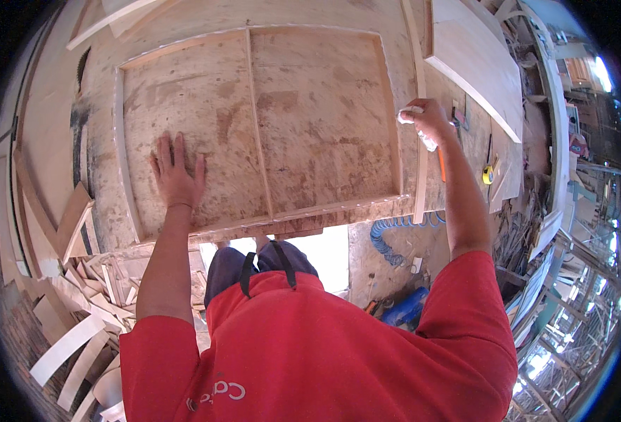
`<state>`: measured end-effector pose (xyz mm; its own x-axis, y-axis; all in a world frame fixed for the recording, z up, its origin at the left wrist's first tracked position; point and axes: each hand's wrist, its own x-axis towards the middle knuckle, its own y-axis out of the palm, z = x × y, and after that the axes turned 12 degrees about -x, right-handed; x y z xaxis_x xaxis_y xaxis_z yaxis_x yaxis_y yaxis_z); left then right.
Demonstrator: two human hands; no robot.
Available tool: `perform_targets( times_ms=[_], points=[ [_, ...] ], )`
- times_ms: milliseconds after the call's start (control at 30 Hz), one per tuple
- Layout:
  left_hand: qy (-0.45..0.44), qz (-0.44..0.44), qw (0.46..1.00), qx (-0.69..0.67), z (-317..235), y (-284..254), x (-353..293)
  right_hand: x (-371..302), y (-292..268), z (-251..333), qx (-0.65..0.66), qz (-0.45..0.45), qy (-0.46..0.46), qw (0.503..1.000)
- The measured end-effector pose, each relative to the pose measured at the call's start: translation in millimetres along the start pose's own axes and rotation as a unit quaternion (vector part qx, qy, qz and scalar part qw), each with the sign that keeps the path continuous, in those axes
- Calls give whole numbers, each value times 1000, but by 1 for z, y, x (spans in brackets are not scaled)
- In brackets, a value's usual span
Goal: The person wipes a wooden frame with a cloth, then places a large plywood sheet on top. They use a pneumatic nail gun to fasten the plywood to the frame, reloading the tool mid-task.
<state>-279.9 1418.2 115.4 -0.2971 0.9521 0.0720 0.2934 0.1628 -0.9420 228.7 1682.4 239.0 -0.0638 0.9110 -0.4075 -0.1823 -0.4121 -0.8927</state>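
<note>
A rectangular wooden frame (254,119) with one middle divider lies flat on a stained wooden work surface. Wavy white beads, which look like glue, run along the top of its outer rails. My left hand (177,172) rests palm down inside the frame's left half, fingers spread, holding nothing. Just past the frame's right rail, my right hand (433,121) grips a white squeeze bottle (410,114), tilted with one end toward the rail. My fingers cover much of the bottle. Beside that hand lies a long wooden strip (421,165).
A yellow tape measure (488,174) and an orange-handled tool (442,165) lie to the right. Pale panels (475,63) stand at the far right. Wood offcuts (96,295) pile up at lower left. A blue coiled hose (382,243) hangs below the bench edge, above a blue tank (405,307).
</note>
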Motion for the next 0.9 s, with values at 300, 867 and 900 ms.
perform_targets(
  times_ms=[300, 867, 900],
  points=[
    [10, -26, 1000, -9, 1, 2, -1, -56, 17, -21, 55, 19, 10, 998],
    [22, -25, 999, -31, 2, 5, -2, -157, 55, -63, -14, 47, 33, 998],
    [13, -24, 999, -26, 2, 4, -1, -162, 52, -64, -25, 94, 28, 995]
  ],
)
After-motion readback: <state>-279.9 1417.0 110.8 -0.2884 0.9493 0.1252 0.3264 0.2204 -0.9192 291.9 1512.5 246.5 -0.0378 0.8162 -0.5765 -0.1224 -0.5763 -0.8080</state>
